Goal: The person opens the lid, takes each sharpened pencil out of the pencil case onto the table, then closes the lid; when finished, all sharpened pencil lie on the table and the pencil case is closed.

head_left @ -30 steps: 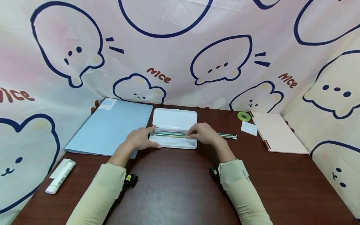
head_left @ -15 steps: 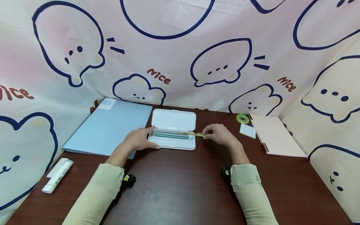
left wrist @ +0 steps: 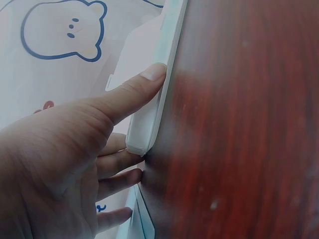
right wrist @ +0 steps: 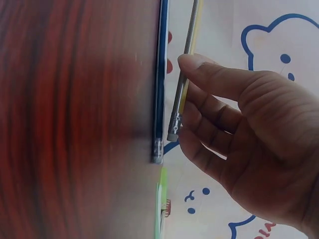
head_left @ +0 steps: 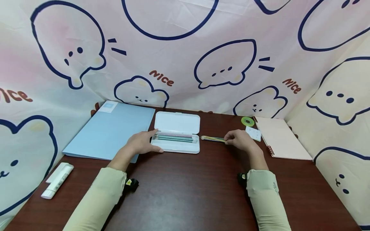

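Note:
A white pencil case (head_left: 176, 148) lies with its lid raised, holding several green-toned pencils (head_left: 174, 138). My left hand (head_left: 140, 142) grips the case's left end, its thumb (left wrist: 153, 73) on the front edge and its fingers round the end. Right of the case, my right hand (head_left: 240, 140) pinches a yellowish pencil (right wrist: 183, 89) between thumb and fingers, close to its eraser end. This pencil is tilted slightly and partly covered by the fingers. A dark pencil (right wrist: 160, 84) lies on the table just beneath it. More pencil tips (head_left: 204, 138) point towards the case.
A blue folder (head_left: 115, 131) lies left of the case. White stick-shaped items (head_left: 57, 179) are at the front left. To the right are a green tape roll (head_left: 247, 121), a small white card (head_left: 253, 133) and a spiral notebook (head_left: 283, 138). A patterned curtain (head_left: 179, 57) encloses the table.
My right hand has moved right from the case, bringing the yellowish pencil out over the table beside the other pencils there. My left hand has stayed on the case.

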